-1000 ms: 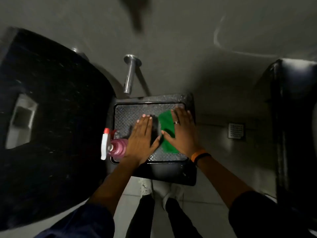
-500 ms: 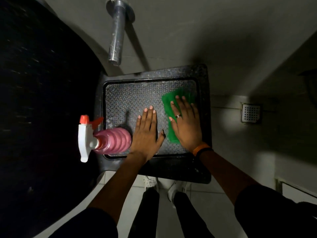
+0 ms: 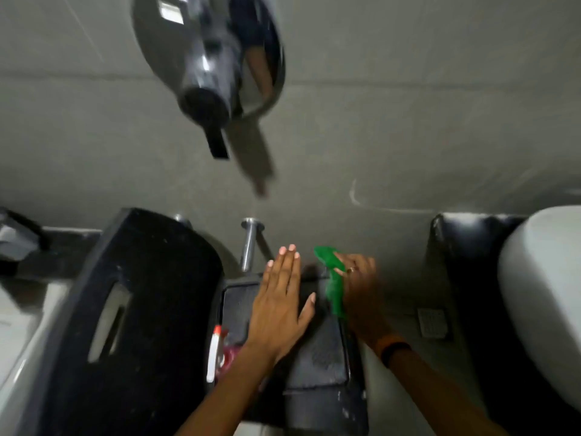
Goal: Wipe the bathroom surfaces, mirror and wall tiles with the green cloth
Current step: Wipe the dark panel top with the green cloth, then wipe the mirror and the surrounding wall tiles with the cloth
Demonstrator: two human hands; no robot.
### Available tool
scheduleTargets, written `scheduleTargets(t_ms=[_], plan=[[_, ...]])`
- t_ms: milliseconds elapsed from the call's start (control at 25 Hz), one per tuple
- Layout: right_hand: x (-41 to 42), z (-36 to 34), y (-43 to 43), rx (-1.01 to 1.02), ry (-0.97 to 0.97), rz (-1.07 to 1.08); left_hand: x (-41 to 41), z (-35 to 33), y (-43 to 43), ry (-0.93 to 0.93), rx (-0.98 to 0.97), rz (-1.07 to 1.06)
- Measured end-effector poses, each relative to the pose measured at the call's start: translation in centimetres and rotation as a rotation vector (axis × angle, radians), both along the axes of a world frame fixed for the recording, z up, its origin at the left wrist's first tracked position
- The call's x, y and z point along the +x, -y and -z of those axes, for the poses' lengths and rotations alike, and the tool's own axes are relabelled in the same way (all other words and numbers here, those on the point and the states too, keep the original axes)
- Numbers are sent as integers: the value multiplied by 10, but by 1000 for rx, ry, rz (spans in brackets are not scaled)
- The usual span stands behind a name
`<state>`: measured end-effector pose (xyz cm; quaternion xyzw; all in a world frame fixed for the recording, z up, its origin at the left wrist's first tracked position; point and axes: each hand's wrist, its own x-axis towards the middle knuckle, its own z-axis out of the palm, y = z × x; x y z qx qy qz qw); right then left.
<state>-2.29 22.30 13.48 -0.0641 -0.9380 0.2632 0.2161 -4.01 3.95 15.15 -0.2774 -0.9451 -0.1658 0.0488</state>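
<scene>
A grey tiled wall (image 3: pixel 408 105) is seen above a dark textured tray (image 3: pixel 317 357), over which the left hand (image 3: pixel 281 305) is spread flat with fingers apart, while the green cloth (image 3: pixel 333 278) is gripped in the blurred right hand (image 3: pixel 361 291), a pink spray bottle (image 3: pixel 220 352) being seen beside the tray.

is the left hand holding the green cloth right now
No, the left hand lies flat and empty on the dark tray; the green cloth is in the right hand.

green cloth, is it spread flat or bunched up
Bunched up: the green cloth is gathered in the right hand, hanging in a crumpled strip, not flat.
</scene>
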Motion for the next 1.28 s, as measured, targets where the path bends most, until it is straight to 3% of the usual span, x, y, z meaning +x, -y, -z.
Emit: scheduleTargets(t_ms=[120,400,600,760,880,1120,1160,1280], plan=[[-26,-127,-22,-124,-199,31,-30,-120,-24,-252,96,36],[-58,-439,-58,-36,-790,49,-66,-429,-74,-732,282,20],[-62,-610,-82,259,-1211,123,-83,-585,-95,-993,358,9],[-61,-721,-113,405,-1398,229,-93,-675,-123,-1154,381,49],[-52,-779,-148,518,-1422,319,-93,-723,-149,-1222,384,74],[-49,-854,-238,553,-1363,436,-106,-773,-218,-1257,370,123],[-54,-861,-256,625,-1268,460,-111,-778,-232,-1253,362,127],[-76,-866,-294,658,-683,416,-126,-789,-269,-1211,341,118]])
